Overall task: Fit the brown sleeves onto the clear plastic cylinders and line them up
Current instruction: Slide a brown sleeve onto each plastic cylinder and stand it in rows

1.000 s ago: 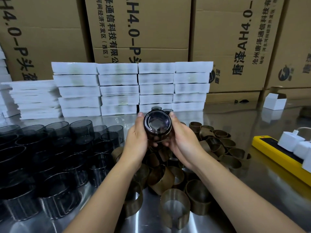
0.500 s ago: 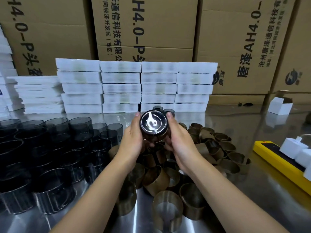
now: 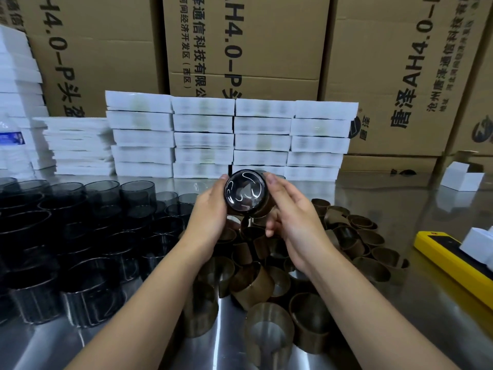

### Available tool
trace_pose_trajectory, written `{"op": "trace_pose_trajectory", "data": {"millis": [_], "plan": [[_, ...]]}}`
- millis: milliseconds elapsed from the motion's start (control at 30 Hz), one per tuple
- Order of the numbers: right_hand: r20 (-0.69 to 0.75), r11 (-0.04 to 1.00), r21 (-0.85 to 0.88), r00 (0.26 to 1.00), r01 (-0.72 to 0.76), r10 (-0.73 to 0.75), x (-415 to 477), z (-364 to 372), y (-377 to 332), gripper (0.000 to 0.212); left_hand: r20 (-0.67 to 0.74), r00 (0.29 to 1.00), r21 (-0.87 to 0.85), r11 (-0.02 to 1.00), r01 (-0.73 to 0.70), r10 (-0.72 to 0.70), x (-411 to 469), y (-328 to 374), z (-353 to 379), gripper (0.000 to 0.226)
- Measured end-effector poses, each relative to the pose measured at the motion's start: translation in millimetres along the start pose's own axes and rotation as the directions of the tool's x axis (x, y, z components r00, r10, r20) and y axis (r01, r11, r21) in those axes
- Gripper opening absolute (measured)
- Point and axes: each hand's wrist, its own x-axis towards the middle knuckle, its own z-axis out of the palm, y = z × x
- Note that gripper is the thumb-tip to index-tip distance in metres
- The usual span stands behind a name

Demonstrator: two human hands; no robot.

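Even overhead light; glare on steel table (image 3: 373, 198); edges warped, soft

Brown sleeves (image 3: 256, 287), smoky, perhaps tinted cylinders (image 3: 101, 198), white boxes (image 3: 204, 137), yellow tray (image 3: 450, 260)

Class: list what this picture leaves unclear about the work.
Head view only.
1. How far the sleeve sits on the cylinder: its end faces the camera; left hand and right hand cover its sides.
2. bottle: cut by the left edge.
3. Labels on the white boxes: blurred.
4. yellow bar: cut by the right edge.
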Motion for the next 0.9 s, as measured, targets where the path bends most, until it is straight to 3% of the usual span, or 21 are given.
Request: {"op": "trace_pose_trajectory", "data": {"millis": [267, 400, 467, 567, 667, 733, 800, 900], "plan": [[0.012, 0.998, 0.042, 0.999, -0.039, 0.038, 1, -1, -3, 0.054, -0.003, 1.000, -0.011, 1.000, 0.016, -0.016, 2, 1, -5, 0.034], [-0.129, 1.000, 0.002, 0.992, -0.007, 0.007, 9, -8, -10, 0.037, -0.015, 1.000, 0.182, 0.983, 0.025, -0.023, 4, -6, -12, 0.022], [-0.197, 0.997, -0.071, 0.980, 0.003, -0.017, 21, -12, -12, 0.028, 0.095, 0.995, 0.374, 0.925, -0.069, 0.035, 2, -7, -22, 0.021], [-0.228, 0.976, -0.218, 0.973, -0.020, -0.031, 47, -12, -14, 0.017, 0.369, 0.927, 0.634, 0.709, -0.309, 0.075, -7, -5, -43, 0.017], [-0.191, 0.867, -0.497, 0.979, -0.032, -0.074, 81, -10, -9, 0.010, 0.498, 0.864, 0.626, 0.660, -0.416, 0.072, -15, -10, -58, 0.021], [-0.112, 0.713, -0.700, 0.991, -0.029, -0.070, 101, -5, -2, 0.013, 0.506, 0.856, 0.589, 0.680, -0.436, 0.110, -19, -15, -60, 0.022], [-0.041, 0.582, -0.813, 0.999, -0.025, -0.014, 114, 2, 5, 0.018, 0.496, 0.849, 0.541, 0.699, -0.467, 0.183, -20, -17, -60, 0.024], [0.021, 0.422, -0.907, 0.999, 0.004, 0.035, 126, 10, 19, 0.026, 0.553, 0.778, 0.512, 0.616, -0.599, 0.297, -24, -19, -59, 0.032]]}}
